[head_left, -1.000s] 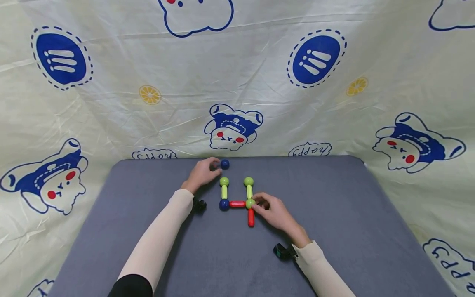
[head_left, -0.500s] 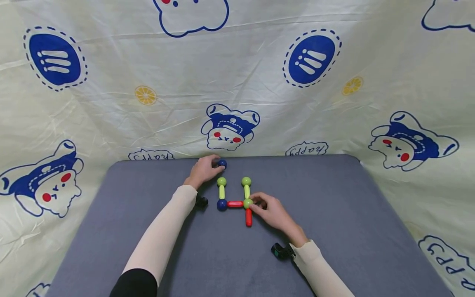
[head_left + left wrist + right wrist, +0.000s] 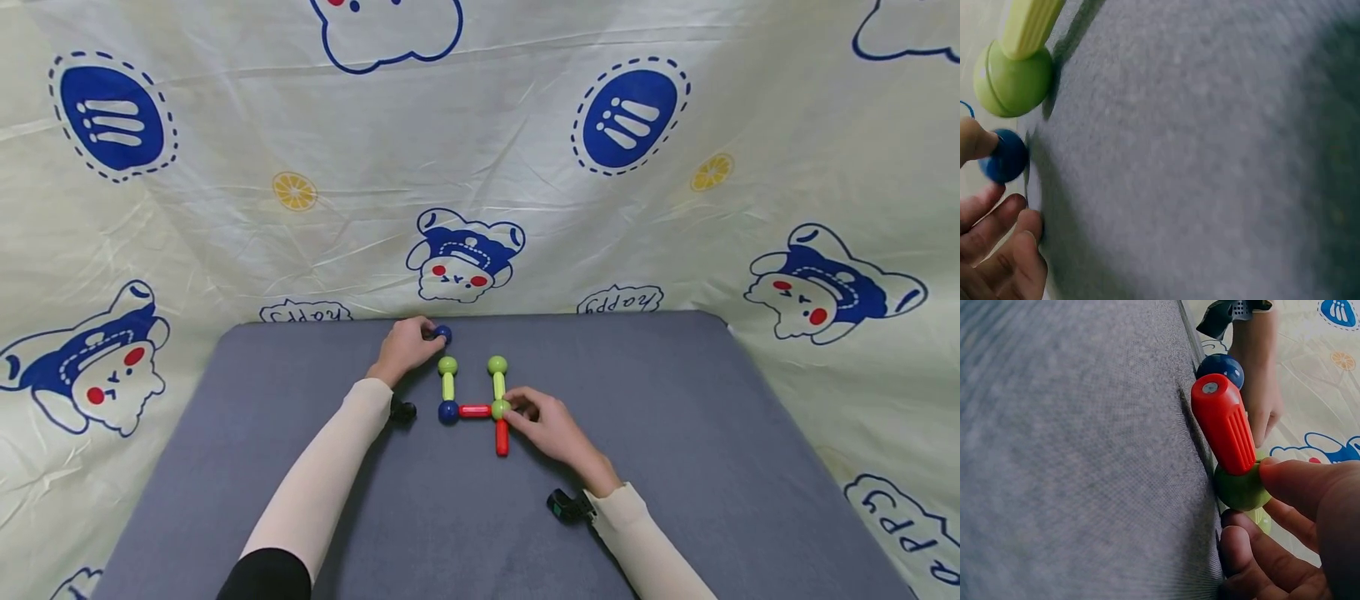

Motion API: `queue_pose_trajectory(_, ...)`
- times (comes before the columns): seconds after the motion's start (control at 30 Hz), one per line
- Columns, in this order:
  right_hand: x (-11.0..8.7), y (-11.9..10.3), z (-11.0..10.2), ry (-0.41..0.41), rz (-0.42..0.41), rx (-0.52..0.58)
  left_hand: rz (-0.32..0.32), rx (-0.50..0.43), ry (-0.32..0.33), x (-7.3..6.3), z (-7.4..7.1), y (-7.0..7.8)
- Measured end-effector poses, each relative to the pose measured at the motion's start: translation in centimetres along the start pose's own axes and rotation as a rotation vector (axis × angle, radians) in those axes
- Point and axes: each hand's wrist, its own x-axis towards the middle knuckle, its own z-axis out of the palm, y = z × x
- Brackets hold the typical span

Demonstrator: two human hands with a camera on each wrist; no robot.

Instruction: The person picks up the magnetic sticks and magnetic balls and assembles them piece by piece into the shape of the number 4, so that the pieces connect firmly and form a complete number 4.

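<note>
Near the far table edge, my left hand (image 3: pixel 405 346) pinches a loose blue ball (image 3: pixel 443 334) between thumb and fingers; the left wrist view shows this blue ball (image 3: pixel 1007 157) beside a light green ball (image 3: pixel 1015 81). My right hand (image 3: pixel 553 429) holds a green ball (image 3: pixel 501 409) at a joint of a ball-and-stick magnetic toy build lying on the table. From that joint run a red stick (image 3: pixel 502 440) toward me, another red stick (image 3: pixel 475 411) leftward to a dark blue ball (image 3: pixel 448 412), and a light green stick (image 3: pixel 498 386) away. The red stick's near end (image 3: pixel 1210 387) is bare.
A second light green stick (image 3: pixel 447 387) rises from the dark blue ball, topped by a green ball (image 3: pixel 447 365). The grey table (image 3: pixel 660 467) ends at a printed curtain (image 3: pixel 360 250). Black wrist cameras (image 3: pixel 566 506) sit under both wrists.
My left hand has taken hold of the loose blue ball and brought it slightly left. The right hand stays at the green joint ball. The head view has shifted a little.
</note>
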Motion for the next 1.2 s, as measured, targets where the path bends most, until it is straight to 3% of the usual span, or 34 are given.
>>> queue_pose_trajectory(0.17, 0.08, 0.04, -0.01, 0.002, 0.004, -0.006, 0.027, -0.046, -0.005, -0.30, -0.51, -0.43)
queue_pose_trajectory(0.43, 0.03, 0.09, 0.09, 0.002, -0.007, 0.004, 0.165, -0.011, -0.122, 0.12, -0.23, -0.27)
queue_pose_trajectory(0.77, -0.04, 0.05, 0.06, 0.000, 0.008, -0.001, 0.095, -0.005, -0.070, -0.09, -0.23, -0.62)
queue_pose_trajectory(1.03, -0.08, -0.06, 0.12, 0.000, 0.003, 0.004, 0.153, -0.010, -0.115, -0.12, -0.35, -0.23)
queue_pose_trajectory(1.2, -0.07, -0.01, 0.12, 0.007, 0.000, 0.007, 0.124, -0.012, -0.093, -0.35, -0.28, -0.46)
